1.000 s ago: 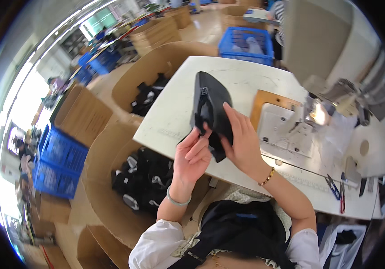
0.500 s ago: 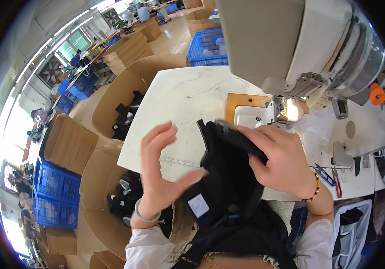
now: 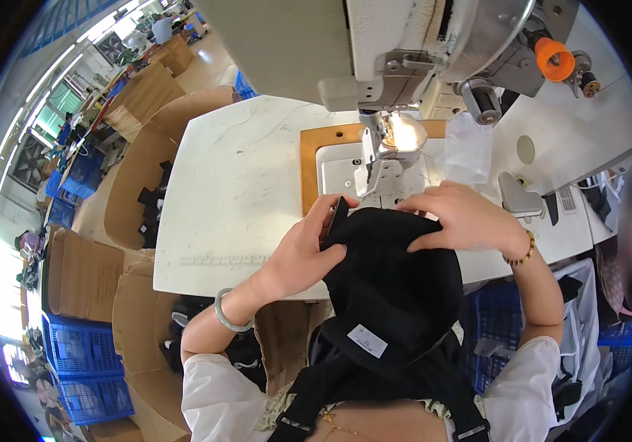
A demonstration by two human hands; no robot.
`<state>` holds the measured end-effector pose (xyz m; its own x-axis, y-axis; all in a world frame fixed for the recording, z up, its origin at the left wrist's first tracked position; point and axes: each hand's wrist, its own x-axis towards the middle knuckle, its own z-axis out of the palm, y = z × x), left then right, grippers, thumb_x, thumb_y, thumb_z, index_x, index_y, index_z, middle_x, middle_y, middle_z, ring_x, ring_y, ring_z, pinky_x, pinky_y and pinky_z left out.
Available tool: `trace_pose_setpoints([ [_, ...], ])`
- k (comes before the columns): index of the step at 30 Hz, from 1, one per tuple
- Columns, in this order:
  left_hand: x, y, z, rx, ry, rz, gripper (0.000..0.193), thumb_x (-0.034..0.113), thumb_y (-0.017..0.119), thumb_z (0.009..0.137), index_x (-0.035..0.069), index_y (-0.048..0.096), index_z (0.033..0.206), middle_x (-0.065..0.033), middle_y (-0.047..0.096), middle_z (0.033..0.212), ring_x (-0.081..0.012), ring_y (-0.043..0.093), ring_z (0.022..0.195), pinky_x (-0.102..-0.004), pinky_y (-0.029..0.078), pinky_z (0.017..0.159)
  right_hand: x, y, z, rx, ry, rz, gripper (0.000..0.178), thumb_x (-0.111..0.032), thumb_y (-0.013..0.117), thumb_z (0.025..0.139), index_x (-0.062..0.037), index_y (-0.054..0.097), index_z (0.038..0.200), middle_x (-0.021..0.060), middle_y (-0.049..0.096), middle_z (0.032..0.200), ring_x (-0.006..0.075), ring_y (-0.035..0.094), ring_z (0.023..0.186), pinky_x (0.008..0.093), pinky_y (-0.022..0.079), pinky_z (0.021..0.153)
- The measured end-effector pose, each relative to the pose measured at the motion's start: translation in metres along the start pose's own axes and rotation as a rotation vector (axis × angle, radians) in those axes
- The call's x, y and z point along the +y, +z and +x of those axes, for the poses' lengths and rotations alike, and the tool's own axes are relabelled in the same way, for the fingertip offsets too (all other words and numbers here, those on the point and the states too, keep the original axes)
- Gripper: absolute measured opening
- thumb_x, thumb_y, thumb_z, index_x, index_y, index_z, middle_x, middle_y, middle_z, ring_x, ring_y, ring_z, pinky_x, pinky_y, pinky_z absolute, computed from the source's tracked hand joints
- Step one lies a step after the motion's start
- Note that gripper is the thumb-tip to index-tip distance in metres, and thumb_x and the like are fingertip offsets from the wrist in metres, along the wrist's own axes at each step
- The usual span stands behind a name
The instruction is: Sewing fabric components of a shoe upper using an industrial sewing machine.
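We grip the black fabric piece (image 3: 393, 287) with both hands: our left hand (image 3: 305, 254) pinches its edge, our right hand (image 3: 463, 221) presses its top. It lies just below the sewing machine's presser foot (image 3: 375, 158) on the white table (image 3: 235, 191).

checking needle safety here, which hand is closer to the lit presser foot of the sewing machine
Left, narrowly. The left hand grips the black fabric piece just below and left of the presser foot; the right hand rests on the fabric's top edge, below and farther right.
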<state>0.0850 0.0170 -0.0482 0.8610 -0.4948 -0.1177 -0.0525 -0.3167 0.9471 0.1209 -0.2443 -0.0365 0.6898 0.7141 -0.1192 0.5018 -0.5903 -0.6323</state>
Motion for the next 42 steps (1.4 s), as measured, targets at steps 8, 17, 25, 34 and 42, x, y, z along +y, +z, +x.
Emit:
trace_pose_setpoints([
  [8, -0.004, 0.009, 0.004, 0.032, 0.014, 0.033, 0.051, -0.008, 0.049, 0.069, 0.003, 0.040, 0.118, -0.0035, 0.047, 0.101, -0.0085, 0.047, 0.096, -0.0222, 0.038, 0.085, -0.027, 0.032, 0.011, 0.277, 0.042, -0.177, 0.031, -0.032, 0.052, 0.091, -0.0026, 0.052, 0.081, 0.0162, 0.062, 0.079, 0.0356, 0.057, 0.075, 0.0429, 0.042, 0.068],
  [17, 0.013, -0.008, 0.011, -0.091, -0.093, -0.064, 0.048, -0.003, 0.060, 0.073, 0.004, 0.040, 0.116, -0.0043, 0.046, 0.103, -0.0102, 0.046, 0.095, -0.0243, 0.039, 0.084, -0.024, 0.031, 0.026, 0.259, -0.124, -0.141, 0.023, -0.018, 0.062, 0.083, -0.0010, 0.048, 0.087, 0.0152, 0.056, 0.075, 0.0362, 0.056, 0.072, 0.0424, 0.040, 0.074],
  [25, 0.028, 0.004, 0.031, 0.121, 0.559, 0.853, 0.047, -0.001, 0.058, 0.079, 0.003, 0.039, 0.121, -0.0158, 0.051, 0.104, -0.0345, 0.053, 0.092, -0.0382, 0.043, 0.083, -0.026, 0.040, 0.034, 0.422, -0.134, -0.358, 0.031, -0.021, 0.067, 0.079, 0.0022, 0.049, 0.087, 0.0173, 0.060, 0.074, 0.0341, 0.062, 0.077, 0.0410, 0.047, 0.072],
  [34, 0.039, -0.011, 0.027, -0.240, 0.207, 0.717, 0.027, 0.021, 0.055, 0.089, 0.003, 0.054, 0.109, -0.0157, 0.061, 0.090, -0.0344, 0.058, 0.083, -0.0408, 0.046, 0.073, -0.038, 0.035, 0.026, 0.212, 0.093, -0.524, 0.042, -0.043, 0.065, 0.079, -0.0021, 0.060, 0.073, 0.0139, 0.062, 0.065, 0.0306, 0.063, 0.064, 0.0391, 0.048, 0.055],
  [42, 0.024, -0.009, 0.031, -0.128, 0.568, 0.844, 0.020, 0.020, 0.055, 0.088, 0.000, 0.056, 0.089, -0.0146, 0.058, 0.067, -0.0346, 0.059, 0.065, -0.0400, 0.046, 0.056, -0.036, 0.031, 0.028, 0.152, 0.068, -0.463, 0.039, -0.042, 0.065, 0.078, -0.0038, 0.061, 0.083, 0.0129, 0.061, 0.063, 0.0311, 0.062, 0.062, 0.0393, 0.047, 0.056],
])
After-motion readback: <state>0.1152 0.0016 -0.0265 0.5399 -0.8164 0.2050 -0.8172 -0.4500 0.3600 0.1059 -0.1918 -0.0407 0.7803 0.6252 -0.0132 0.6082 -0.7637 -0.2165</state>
